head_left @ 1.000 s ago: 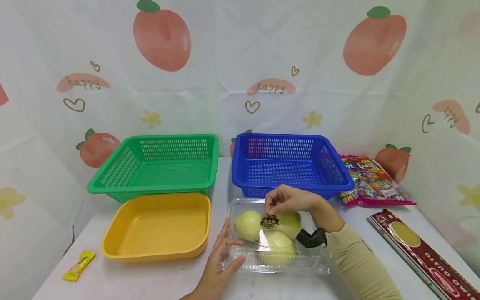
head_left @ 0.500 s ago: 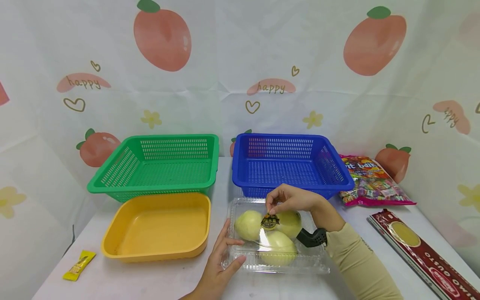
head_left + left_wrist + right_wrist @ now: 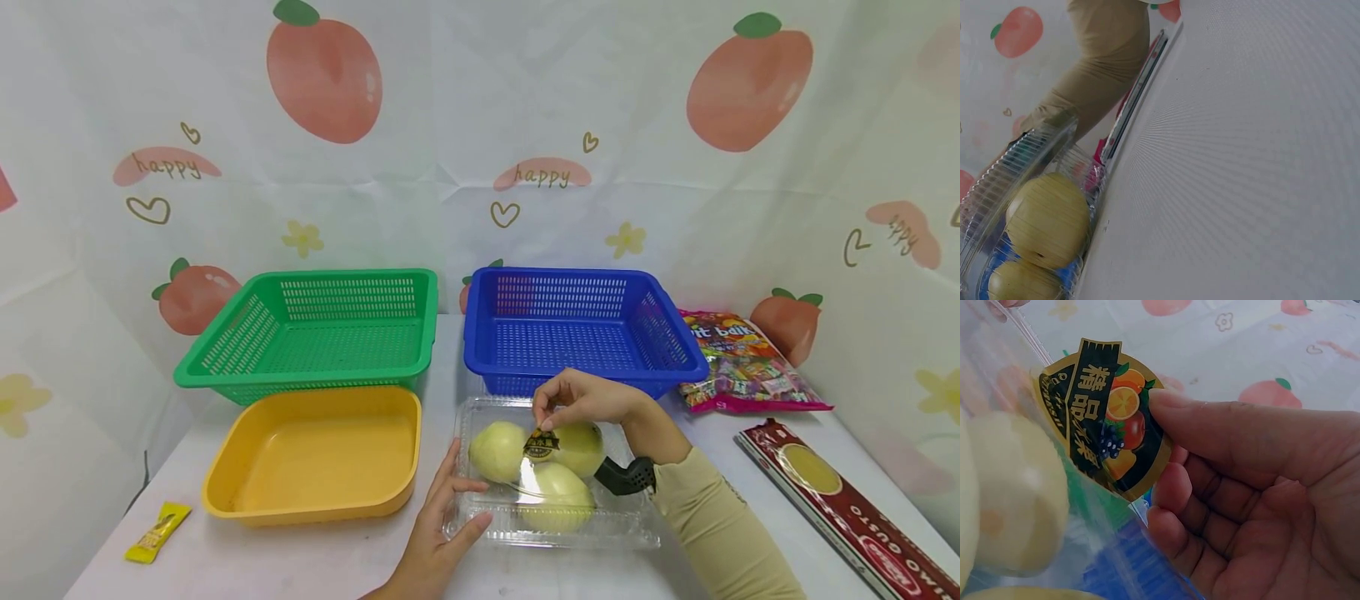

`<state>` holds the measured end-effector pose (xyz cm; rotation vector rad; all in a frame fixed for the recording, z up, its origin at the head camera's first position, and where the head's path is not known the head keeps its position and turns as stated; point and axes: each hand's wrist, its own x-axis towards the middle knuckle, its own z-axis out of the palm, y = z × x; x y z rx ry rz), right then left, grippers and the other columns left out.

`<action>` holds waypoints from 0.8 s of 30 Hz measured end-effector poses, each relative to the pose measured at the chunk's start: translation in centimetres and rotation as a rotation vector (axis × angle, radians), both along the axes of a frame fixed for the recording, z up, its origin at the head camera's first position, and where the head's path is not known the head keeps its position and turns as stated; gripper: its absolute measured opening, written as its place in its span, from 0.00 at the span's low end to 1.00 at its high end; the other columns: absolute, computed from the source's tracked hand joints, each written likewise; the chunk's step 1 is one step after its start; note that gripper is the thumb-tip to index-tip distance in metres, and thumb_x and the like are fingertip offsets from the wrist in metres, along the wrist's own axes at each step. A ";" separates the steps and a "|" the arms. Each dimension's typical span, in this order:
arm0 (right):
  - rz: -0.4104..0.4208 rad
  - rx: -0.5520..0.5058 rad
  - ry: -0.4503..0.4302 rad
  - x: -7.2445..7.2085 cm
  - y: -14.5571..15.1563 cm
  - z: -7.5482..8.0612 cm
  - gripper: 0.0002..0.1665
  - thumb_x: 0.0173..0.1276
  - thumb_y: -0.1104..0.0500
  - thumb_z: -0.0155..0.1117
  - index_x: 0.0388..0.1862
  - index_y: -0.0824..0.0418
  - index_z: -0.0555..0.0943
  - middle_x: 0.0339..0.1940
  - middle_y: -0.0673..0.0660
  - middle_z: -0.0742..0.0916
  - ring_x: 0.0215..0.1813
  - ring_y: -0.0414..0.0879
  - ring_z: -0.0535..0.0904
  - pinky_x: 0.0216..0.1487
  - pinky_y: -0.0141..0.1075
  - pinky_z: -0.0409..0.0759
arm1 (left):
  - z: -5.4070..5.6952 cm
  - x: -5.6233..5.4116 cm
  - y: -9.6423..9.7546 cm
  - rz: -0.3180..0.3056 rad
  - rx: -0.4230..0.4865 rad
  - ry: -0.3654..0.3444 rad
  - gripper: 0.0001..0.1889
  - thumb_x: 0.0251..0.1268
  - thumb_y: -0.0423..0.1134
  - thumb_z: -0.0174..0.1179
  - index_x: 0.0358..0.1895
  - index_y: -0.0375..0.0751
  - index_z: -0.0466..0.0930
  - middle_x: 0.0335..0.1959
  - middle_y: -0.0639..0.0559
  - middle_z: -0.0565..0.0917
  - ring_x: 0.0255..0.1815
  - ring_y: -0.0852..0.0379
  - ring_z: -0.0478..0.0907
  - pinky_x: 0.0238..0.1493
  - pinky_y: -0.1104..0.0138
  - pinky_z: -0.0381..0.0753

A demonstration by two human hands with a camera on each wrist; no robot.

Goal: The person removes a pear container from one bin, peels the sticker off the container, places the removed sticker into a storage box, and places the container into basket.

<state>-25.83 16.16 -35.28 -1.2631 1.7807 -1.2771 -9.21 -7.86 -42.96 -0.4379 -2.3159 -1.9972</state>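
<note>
fruits already inside clear container; label work seems unfinished: edge clamped in right hand fingers; left hand fingers apart, at container side.

The clear container is glossy, ridged plastic.

On the tabletop I see a green basket, blue basket, yellow tub, clear box, pink-edged bag, sachet and red packet.
</note>
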 end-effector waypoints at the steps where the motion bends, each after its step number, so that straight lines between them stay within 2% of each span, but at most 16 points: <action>1: 0.004 -0.006 0.004 0.0 0.0 0.0 0.09 0.65 0.67 0.58 0.33 0.76 0.76 0.32 0.46 0.82 0.35 0.37 0.75 0.38 0.30 0.76 | 0.0 0.0 0.0 0.000 0.002 0.001 0.10 0.63 0.35 0.57 0.47 0.48 0.74 0.76 0.44 0.42 0.74 0.36 0.39 0.52 0.24 0.51; 19: 0.001 -0.037 -0.020 0.1 0.2 -0.1 0.09 0.65 0.68 0.58 0.32 0.77 0.75 0.31 0.44 0.82 0.37 0.38 0.75 0.41 0.32 0.75 | 0.0 0.0 0.0 0.004 0.004 0.001 0.11 0.63 0.36 0.58 0.46 0.53 0.74 0.77 0.45 0.43 0.75 0.37 0.39 0.54 0.25 0.50; 24: 0.008 -0.057 -0.031 0.0 0.3 -0.2 0.08 0.65 0.69 0.57 0.32 0.77 0.75 0.31 0.44 0.82 0.37 0.38 0.75 0.41 0.33 0.75 | 0.0 0.0 0.0 -0.002 0.009 0.027 0.11 0.63 0.35 0.58 0.47 0.51 0.74 0.76 0.43 0.43 0.74 0.36 0.39 0.55 0.26 0.51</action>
